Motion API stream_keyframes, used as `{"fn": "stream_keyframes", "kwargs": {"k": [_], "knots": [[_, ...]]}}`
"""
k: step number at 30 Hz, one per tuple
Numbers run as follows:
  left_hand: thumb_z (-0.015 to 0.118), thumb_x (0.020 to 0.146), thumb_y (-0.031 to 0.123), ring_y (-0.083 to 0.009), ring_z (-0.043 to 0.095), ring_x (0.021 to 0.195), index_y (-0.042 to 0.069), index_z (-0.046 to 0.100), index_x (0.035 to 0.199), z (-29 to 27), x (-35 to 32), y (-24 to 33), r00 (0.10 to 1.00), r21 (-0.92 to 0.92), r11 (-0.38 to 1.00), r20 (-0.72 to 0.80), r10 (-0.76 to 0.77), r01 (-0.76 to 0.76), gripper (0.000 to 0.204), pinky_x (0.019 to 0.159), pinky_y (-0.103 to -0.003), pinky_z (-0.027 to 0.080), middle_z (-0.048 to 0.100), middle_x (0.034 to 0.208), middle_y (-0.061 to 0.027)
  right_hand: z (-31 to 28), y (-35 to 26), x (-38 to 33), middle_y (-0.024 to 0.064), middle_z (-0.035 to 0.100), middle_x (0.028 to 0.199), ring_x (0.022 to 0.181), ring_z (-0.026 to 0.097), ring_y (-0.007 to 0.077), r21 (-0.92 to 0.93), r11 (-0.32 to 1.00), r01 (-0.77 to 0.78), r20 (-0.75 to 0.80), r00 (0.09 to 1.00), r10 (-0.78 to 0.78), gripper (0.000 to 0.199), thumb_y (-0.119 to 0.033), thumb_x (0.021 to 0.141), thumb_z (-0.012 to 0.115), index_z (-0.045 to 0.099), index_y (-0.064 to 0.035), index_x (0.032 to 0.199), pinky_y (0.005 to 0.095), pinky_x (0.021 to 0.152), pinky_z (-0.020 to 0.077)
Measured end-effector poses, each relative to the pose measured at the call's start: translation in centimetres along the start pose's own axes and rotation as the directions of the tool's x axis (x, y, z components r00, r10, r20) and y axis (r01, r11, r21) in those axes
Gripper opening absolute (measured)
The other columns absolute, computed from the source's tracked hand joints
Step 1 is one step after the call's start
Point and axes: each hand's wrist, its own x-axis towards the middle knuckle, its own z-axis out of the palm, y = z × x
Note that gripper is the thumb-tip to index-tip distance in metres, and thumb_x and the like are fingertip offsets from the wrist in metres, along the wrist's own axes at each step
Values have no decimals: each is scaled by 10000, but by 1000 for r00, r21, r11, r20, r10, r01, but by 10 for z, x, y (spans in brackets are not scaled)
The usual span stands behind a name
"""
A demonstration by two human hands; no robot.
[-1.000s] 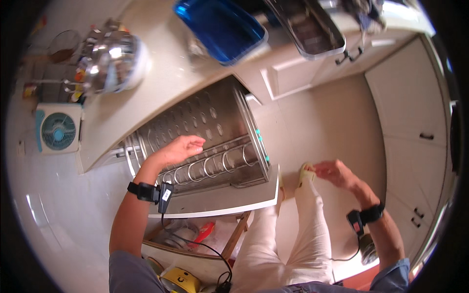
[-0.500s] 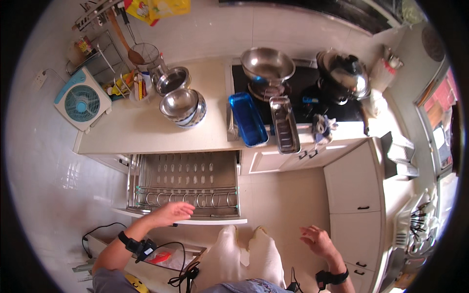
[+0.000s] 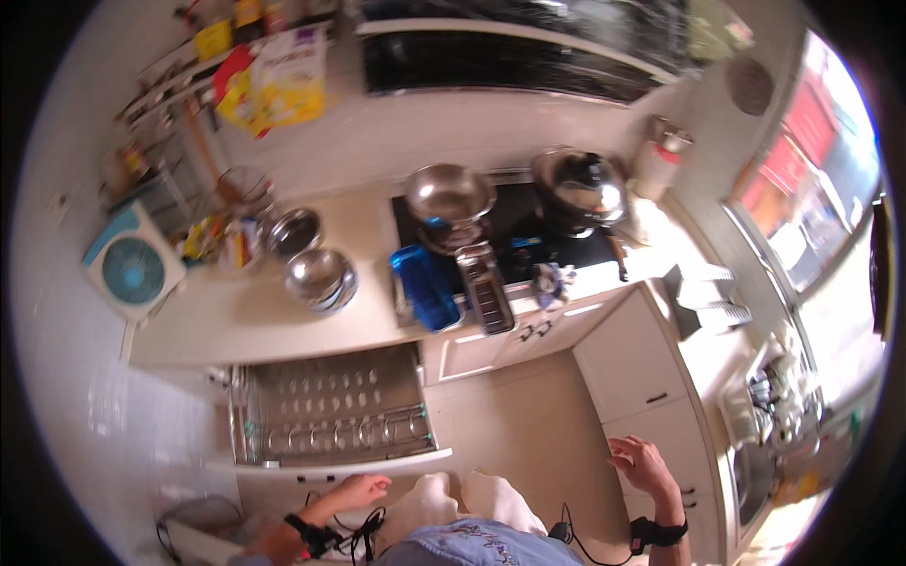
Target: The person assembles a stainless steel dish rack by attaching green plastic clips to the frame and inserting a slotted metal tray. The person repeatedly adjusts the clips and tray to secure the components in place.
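Note:
My left hand (image 3: 361,491) hangs in front of the pulled-out drawer, near its dark handle (image 3: 316,479). It holds nothing, and its fingers are loosely extended. Off to the right, my right hand (image 3: 642,460) hovers before the white lower cabinets (image 3: 644,415), empty with the fingers apart and slightly bent. The drawer (image 3: 283,401) has a metal bottom with rows of slots. A looped wire rack (image 3: 349,434) runs across its near part. Dark bands with small devices circle both wrists.
Metal bowls (image 3: 316,274) are on the left counter beside a blue-white fan (image 3: 134,269). A blue tray (image 3: 427,288) and a steel tray (image 3: 486,292) lie by the stove, which bears a basin (image 3: 450,193) and a lidded pot (image 3: 578,189). A dish rack (image 3: 746,406) stands right.
My view has tilted up and swung right, showing more of the wall and window. My left hand has drawn back from above the drawer's front edge toward my body. The drawer stays pulled out.

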Motion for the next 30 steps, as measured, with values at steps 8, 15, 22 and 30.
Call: {"fn": "stream_keyframes", "kwargs": {"k": [8,15,22,30], "knots": [[578,822,210,-213,595,928,78,577,1113,9,-5,-16,999,224,974,7,-35,32,319,806,-324,461,625,1008,-133,24,46,-52,150,623,839,810,596,315,93,931,-353,30,936,352,258,-161,755,625,616,-64,993,379,697,479],[483,876,191,-309,543,1024,-8,527,1140,5,-21,12,991,126,992,135,-19,2,333,880,-356,425,572,1118,-178,58,147,-94,100,636,913,829,609,187,814,514,-272,82,929,362,393,-206,826,641,555,56,1106,324,720,510],[493,878,207,-299,544,1019,11,517,1157,6,1,28,977,83,991,179,-119,105,342,875,-352,427,560,1133,-175,-17,175,-18,104,629,852,793,620,191,881,357,-312,6,760,649,350,-271,842,625,581,28,1020,314,699,511],[498,879,228,-296,538,1029,29,504,1176,13,40,140,971,-15,972,52,-233,234,358,878,-351,426,543,1155,-175,-51,317,79,182,586,907,756,609,250,969,202,-143,-56,669,741,528,-388,792,659,525,48,1058,345,656,529]]}}
